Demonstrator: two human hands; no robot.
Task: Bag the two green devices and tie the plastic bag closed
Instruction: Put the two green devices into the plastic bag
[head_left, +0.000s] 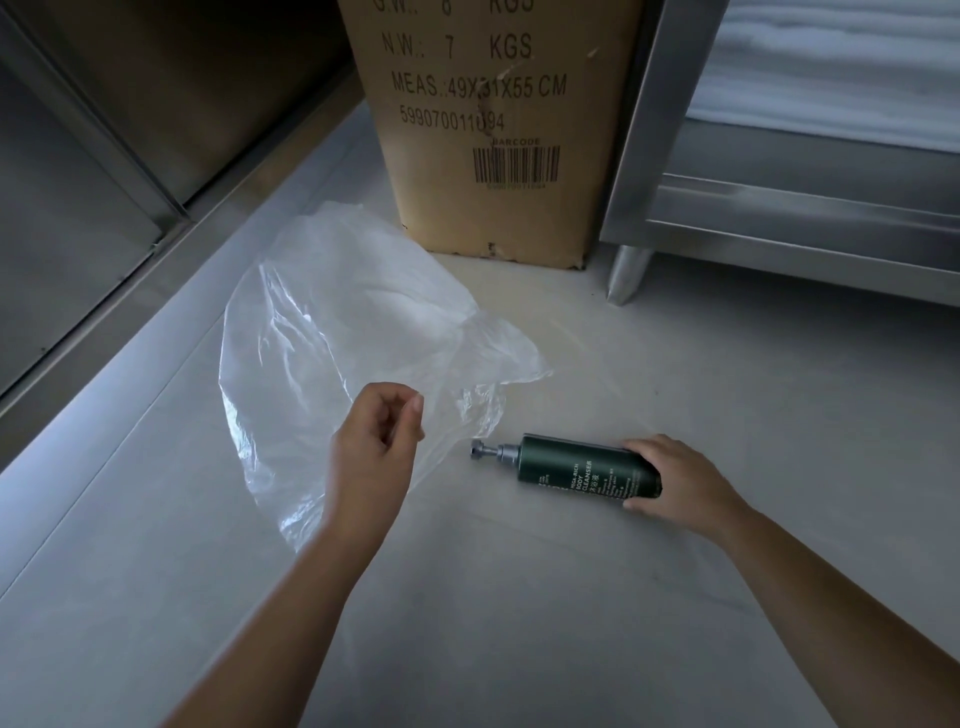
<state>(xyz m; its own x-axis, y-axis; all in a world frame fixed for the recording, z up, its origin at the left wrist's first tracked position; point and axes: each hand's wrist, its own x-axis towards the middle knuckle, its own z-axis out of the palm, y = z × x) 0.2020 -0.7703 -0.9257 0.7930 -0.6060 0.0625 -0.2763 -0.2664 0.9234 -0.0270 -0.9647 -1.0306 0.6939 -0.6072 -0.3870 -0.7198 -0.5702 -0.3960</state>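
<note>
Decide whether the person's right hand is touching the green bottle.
Touching. The head view shows the right hand curled round the base end of the green bottle, with no gap between them.

Both arms are bare, from the near edge of the view right up to the fingers. The left forearm (291, 597) is slim and smooth, narrowing to a slender wrist. The left grip (376, 441) is a bare hand with slim fingers, and one fingertip (417, 404) shows a short, rounded nail. The right forearm (831, 587) is likewise bare and slim, broader toward the near edge. The right grip (675, 480) is a bare hand, its knuckles showing as low ridges across the back.
</note>
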